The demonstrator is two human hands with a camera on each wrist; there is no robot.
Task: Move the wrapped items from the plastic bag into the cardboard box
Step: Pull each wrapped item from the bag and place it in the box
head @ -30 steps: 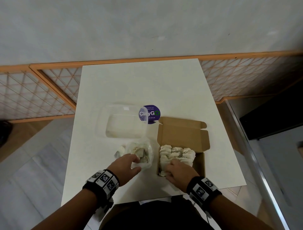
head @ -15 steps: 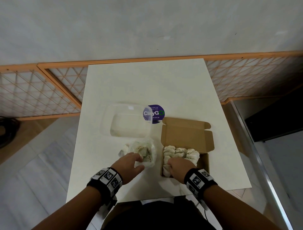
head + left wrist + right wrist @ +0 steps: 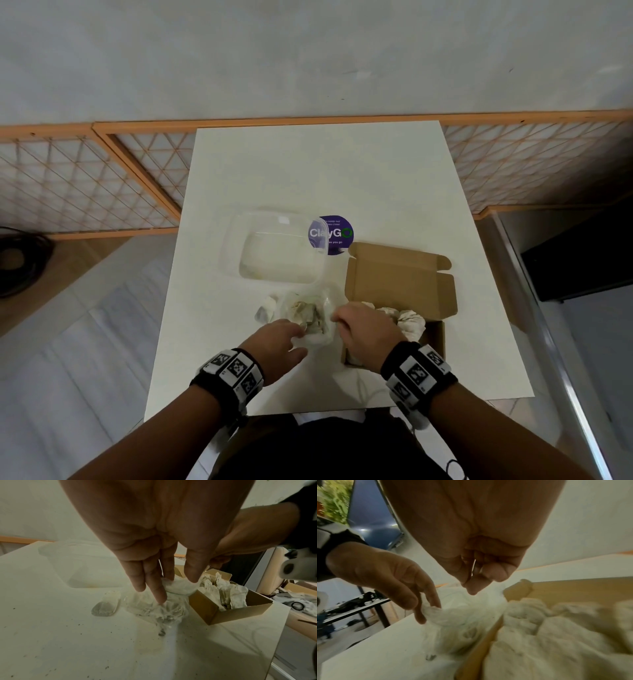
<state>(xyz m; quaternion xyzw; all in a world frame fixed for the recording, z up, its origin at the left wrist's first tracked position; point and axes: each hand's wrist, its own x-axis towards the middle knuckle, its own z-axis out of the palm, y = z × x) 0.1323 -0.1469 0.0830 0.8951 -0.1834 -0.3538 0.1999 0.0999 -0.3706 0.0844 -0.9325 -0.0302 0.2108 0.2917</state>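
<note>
Head view, lower centre of frame: the plastic bag [image 3: 310, 317] lies on the white counter [image 3: 322, 171], just left of the cardboard box [image 3: 399, 284] and touching or nearly touching its left wall. Pale wrapped items [image 3: 409, 318] fill the open box, with its lid flap folded back toward the upper right. More wrapped items show through the clear film of the bag.

Left hand [image 3: 279, 342]: at the near left edge of the bag. In the left wrist view its fingers [image 3: 155, 588] point downward, largely straight, with fingertips pressing into the crumpled film and a fold of the bag mouth held between finger and thumb. Grasp on the bag's edge is plain in the right wrist view, where a bunched piece of film sits under the fingertips.

Right hand [image 3: 364, 330]: above the seam between bag and box, fingers curled inward. In the right wrist view the thumb and fingers [image 3: 478, 584] are drawn together above the bag; whether they pinch any film cannot be told, as the view is blurred.

Other objects: a clear plastic container [image 3: 277, 251] stands in the centre of the frame, behind the bag. A purple round sticker [image 3: 337, 233] lies beside it, partly under its right rim. A small clear wrapped piece [image 3: 106, 603] lies alone on the counter, just left of the bag.
</note>
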